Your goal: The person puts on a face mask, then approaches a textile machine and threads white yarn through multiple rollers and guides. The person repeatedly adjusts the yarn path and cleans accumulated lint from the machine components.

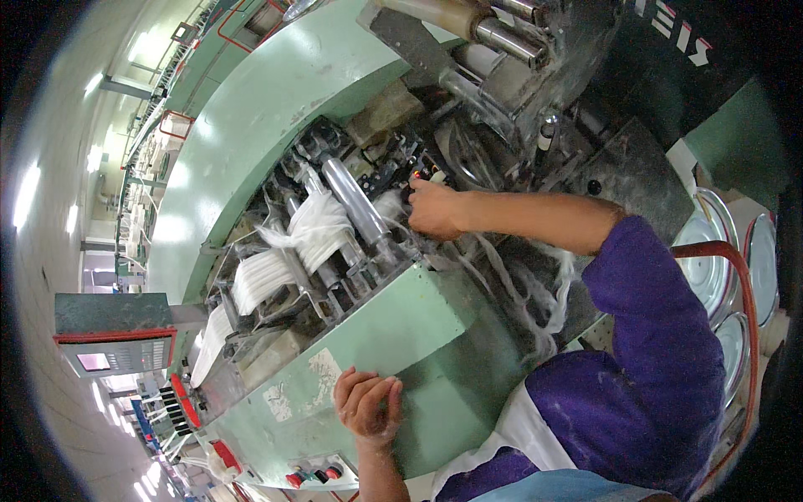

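I'd worry the white fibre (322,230) at nine o'clock could snag if tugged, the left hand (370,406) near six loosely curled on nothing, while the right hand (435,209) at one, whose grip I can't tell, risks a pinch should the machine (460,368) start.

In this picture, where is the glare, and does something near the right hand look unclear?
In the head view, ceiling lights burn out to white and the green cover has pale glare; also in the head view, fibre beside the right hand looks hazy, and the corners are black.
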Tool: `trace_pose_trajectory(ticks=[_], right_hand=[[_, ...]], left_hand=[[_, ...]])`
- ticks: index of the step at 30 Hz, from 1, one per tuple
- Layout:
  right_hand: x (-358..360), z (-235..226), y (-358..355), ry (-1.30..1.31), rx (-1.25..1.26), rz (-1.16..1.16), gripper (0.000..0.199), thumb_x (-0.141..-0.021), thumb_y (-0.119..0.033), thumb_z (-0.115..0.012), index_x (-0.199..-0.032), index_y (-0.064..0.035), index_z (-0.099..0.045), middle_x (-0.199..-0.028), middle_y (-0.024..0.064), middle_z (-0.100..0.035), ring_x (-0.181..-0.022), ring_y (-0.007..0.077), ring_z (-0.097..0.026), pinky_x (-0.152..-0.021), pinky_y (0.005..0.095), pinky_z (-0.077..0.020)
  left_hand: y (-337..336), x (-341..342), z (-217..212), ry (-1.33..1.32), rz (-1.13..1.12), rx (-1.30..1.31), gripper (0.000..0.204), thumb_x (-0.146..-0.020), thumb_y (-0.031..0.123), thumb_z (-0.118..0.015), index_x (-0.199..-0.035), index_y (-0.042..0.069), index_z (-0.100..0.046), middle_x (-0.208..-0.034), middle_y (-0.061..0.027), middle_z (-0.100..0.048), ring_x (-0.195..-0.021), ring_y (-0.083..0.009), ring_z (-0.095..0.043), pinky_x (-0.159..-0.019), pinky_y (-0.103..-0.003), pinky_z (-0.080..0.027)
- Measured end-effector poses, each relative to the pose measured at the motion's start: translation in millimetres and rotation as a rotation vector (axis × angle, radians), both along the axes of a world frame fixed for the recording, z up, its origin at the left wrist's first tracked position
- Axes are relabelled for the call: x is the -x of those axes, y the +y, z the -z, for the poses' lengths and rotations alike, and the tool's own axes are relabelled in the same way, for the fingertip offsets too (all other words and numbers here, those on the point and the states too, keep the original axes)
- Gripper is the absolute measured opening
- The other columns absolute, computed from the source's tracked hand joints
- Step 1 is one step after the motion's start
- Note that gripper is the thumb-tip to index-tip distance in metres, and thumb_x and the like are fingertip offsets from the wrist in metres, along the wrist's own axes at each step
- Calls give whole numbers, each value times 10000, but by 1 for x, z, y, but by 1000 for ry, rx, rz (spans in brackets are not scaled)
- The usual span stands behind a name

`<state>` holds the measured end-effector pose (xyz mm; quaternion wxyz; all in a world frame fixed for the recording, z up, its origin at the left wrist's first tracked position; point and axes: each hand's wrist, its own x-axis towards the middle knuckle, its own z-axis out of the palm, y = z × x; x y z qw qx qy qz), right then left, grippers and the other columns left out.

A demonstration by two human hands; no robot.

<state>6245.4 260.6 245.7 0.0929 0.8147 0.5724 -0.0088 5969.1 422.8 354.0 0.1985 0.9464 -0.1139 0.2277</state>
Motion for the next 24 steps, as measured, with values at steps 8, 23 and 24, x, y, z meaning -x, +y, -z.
trace_pose_trajectory(ticks=[8,23,24], right_hand=[[-9,7,25,-97,-484,235,74,-686,-184,-598,-671,-143,-657,-660,11,-635,-828,201,-582,-887,388,-351],[-9,0,5,-58,-249,104,69,-697,-185,-608,-663,-151,-657,-678,23,-641,-824,209,-584,-895,381,-341],[-10,0,6,-70,-351,140,70,-697,-182,-606,-662,-152,-657,-678,21,-642,-825,208,-583,-903,385,-338]], left_hand=[[-1,-5,-1,24,18,-6,136,-653,80,-751,-727,114,-642,-671,-29,-632,-707,-217,-596,-845,-412,-452],[-1,-2,0,17,-22,4,106,-702,112,-719,-694,89,-616,-645,-44,-600,-691,-249,-576,-814,-457,-461],[-1,-3,0,16,-17,8,105,-702,110,-718,-694,89,-616,-645,-45,-601,-691,-249,-576,-814,-457,-461]])
